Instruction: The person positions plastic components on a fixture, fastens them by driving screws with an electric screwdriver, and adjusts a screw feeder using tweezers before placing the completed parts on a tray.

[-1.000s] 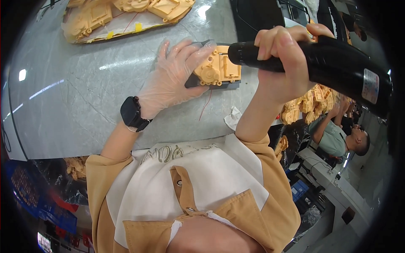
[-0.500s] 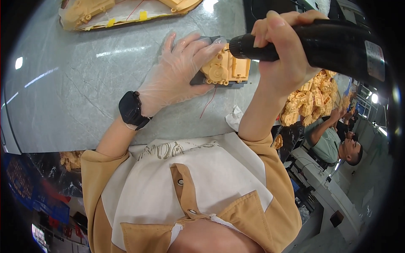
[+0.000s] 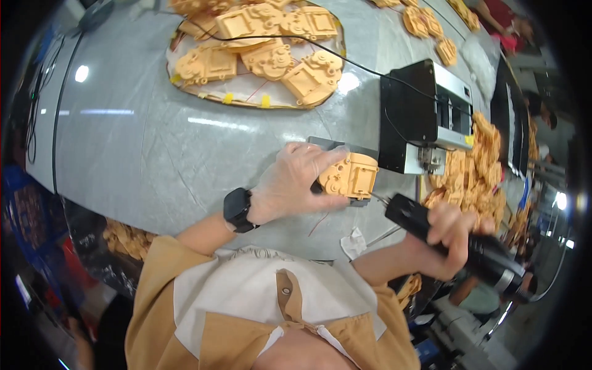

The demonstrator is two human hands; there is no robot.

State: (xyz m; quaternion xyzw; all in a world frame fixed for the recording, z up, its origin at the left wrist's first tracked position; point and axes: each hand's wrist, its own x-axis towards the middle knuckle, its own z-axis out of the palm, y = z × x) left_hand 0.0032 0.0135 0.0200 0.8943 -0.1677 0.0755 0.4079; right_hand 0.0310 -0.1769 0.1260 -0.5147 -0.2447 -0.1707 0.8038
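A transparent glove covers my left hand (image 3: 295, 179), whose thumb and fingers grip a yellow-orange plastic housing (image 3: 357, 176) from its left side. The housing lies in a dark block-like holder (image 3: 320, 143) on the grey table. A black electric screwdriver (image 3: 408, 213) is in my bare right hand (image 3: 453, 237), with my fingers wrapped round its body. Its thin bit (image 3: 379, 198) points left at the housing's lower right corner; whether they touch I cannot tell. My left palm hides part of the holder.
Past my left hand, a tray (image 3: 213, 98) edged with yellow tape bears several similar housings. A black and silver box-shaped machine (image 3: 407, 92) stands right of the holder, with a cable across it. More housings (image 3: 459, 176) are heaped at the right. Crumpled tissue (image 3: 353, 243) and a red wire (image 3: 317, 224) lie nearer me.
The screwdriver has come off the housing's upper part and swung down to its lower right. My left hand keeps its grip. The view has shifted, showing more of the tray and the machine.
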